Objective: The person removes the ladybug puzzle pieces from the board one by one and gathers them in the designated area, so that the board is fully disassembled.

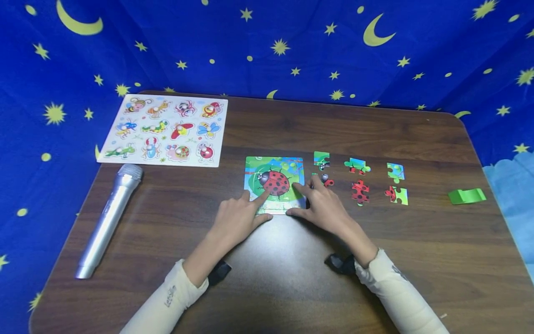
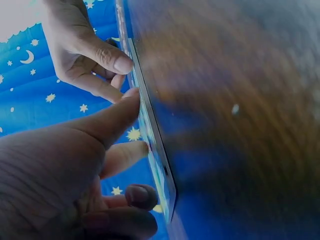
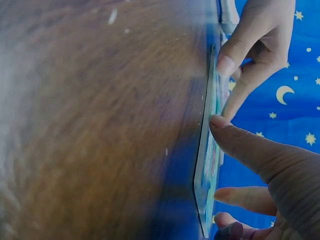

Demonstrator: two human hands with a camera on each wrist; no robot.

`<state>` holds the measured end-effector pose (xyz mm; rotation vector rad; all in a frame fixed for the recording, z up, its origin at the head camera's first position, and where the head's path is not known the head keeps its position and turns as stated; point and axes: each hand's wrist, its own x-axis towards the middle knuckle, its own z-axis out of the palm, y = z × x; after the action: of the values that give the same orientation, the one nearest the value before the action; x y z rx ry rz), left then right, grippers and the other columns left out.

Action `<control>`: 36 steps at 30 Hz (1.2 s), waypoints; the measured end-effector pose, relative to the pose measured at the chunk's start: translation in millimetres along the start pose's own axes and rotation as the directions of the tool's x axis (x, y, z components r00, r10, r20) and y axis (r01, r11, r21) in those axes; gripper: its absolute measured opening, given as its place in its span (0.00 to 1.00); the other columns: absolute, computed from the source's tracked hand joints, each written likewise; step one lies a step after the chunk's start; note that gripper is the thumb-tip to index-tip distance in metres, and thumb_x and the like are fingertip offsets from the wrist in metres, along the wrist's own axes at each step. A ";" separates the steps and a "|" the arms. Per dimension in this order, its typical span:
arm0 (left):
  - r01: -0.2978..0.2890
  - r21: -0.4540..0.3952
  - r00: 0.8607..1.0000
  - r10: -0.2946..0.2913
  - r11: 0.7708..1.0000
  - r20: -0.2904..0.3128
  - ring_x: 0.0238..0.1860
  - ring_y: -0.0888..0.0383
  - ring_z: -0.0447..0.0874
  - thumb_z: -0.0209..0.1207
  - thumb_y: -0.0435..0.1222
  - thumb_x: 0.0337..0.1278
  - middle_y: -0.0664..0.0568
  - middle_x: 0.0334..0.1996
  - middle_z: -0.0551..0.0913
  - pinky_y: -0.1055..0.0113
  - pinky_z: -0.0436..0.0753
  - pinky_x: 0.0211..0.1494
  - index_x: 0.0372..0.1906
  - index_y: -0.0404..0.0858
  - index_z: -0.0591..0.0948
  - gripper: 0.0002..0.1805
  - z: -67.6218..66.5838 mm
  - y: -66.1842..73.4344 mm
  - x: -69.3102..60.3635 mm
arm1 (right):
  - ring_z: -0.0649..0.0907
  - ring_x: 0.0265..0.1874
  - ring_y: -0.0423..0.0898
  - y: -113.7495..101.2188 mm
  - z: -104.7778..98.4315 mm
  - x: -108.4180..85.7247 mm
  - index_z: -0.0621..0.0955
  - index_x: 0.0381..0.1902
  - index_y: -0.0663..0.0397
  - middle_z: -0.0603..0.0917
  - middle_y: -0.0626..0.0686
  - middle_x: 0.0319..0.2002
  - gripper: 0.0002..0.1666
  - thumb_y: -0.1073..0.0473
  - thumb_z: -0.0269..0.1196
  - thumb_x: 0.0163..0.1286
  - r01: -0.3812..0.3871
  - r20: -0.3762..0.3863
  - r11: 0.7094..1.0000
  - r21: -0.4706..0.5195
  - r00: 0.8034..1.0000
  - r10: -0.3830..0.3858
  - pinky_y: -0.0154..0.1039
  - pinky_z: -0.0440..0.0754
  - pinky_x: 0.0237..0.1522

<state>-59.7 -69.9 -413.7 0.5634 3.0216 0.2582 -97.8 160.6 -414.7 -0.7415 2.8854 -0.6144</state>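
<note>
A thin square puzzle board (image 1: 275,182) with a red ladybug picture lies flat on the table. My left hand (image 1: 238,214) touches it from the lower left, with its index finger extended on the picture and its thumb at the near edge. From the lower right, my right hand (image 1: 327,207) rests its index finger and thumb on the board's right part. The left wrist view shows the board's edge (image 2: 159,155) from the side, with the thumb and index tips on its face. In the right wrist view, the right thumb (image 3: 240,140) touches the board likewise.
Right of the board lie several loose jigsaw pieces, among them a red spotted one (image 1: 360,192) and a green-blue one (image 1: 395,172). A green block (image 1: 467,196) sits farther right. At left are a silver microphone (image 1: 109,222) and a knobbed insect puzzle (image 1: 164,132).
</note>
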 end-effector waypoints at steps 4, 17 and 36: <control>0.004 0.011 1.000 -0.004 1.000 -0.030 0.14 0.55 0.69 0.59 0.60 0.62 0.38 0.40 0.84 0.60 0.70 0.17 0.67 0.52 0.77 0.31 2.7 1.7 -0.7 | 0.68 0.21 0.42 0.4 1.6 0.1 0.80 0.62 0.58 0.73 0.58 0.41 0.43 0.39 0.75 0.54 0.006 -0.002 1.000 -0.004 1.000 -0.006 0.35 0.67 0.21; 0.009 0.009 1.000 -0.009 1.000 -0.004 0.15 0.54 0.70 0.57 0.58 0.65 0.39 0.36 0.83 0.61 0.70 0.17 0.65 0.51 0.78 0.29 3.9 4.7 2.5 | 0.67 0.23 0.43 1.7 1.4 -0.4 0.81 0.61 0.56 0.71 0.55 0.39 0.40 0.41 0.74 0.56 -0.008 0.027 0.999 0.032 1.000 0.007 0.35 0.65 0.24; 0.033 0.118 0.999 -0.033 0.992 -0.002 0.15 0.52 0.73 0.59 0.60 0.61 0.40 0.35 0.86 0.61 0.70 0.17 0.62 0.51 0.81 0.29 0.0 13.8 6.2 | 0.73 0.31 0.46 0.5 6.7 2.1 0.83 0.56 0.62 0.74 0.54 0.40 0.39 0.46 0.79 0.50 0.038 -0.074 0.997 0.068 0.997 -0.033 0.39 0.70 0.28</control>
<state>-60.6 -54.9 -411.5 0.5204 3.0590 0.0777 -98.5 157.5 -421.0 -0.7782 2.9049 -0.7574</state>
